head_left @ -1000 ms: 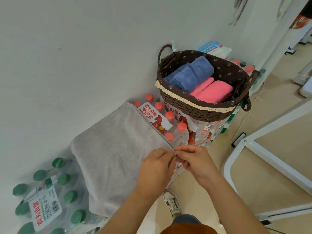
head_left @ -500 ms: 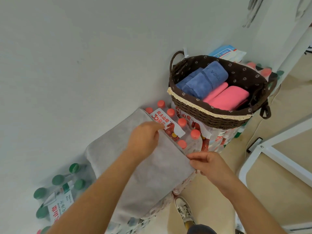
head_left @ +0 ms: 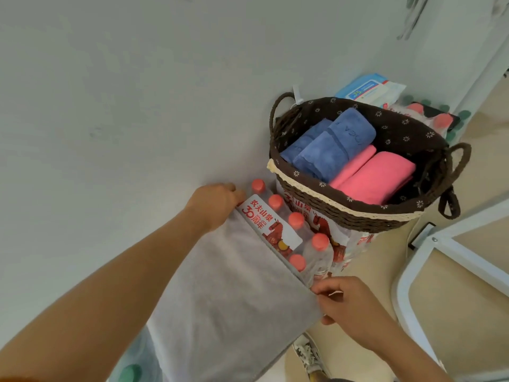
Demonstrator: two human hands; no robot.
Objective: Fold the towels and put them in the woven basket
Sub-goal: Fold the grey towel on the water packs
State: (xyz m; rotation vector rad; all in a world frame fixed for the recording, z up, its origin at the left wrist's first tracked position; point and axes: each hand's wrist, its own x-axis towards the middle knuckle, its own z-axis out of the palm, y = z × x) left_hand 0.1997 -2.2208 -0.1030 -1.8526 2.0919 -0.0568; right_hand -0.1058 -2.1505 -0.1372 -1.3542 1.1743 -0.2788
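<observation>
A grey towel (head_left: 228, 304) lies spread flat over packs of water bottles, against the wall. My left hand (head_left: 217, 204) rests on its far corner, fingers closed over the cloth edge. My right hand (head_left: 349, 304) pinches the near right corner. The brown woven basket (head_left: 358, 213) stands on a bottle pack to the right, holding folded blue towels (head_left: 330, 146) and folded pink towels (head_left: 374, 177).
Red-capped water bottles (head_left: 296, 219) in a printed pack sit between towel and basket. A green-capped bottle (head_left: 129, 372) shows at the lower left. A tissue pack (head_left: 369, 89) lies behind the basket. A white metal frame (head_left: 429, 244) stands to the right. My shoe (head_left: 307, 354) is below.
My left hand has slid from the near corner, beside my right hand, along the towel's right edge to the far corner. My right hand has stayed at the near corner.
</observation>
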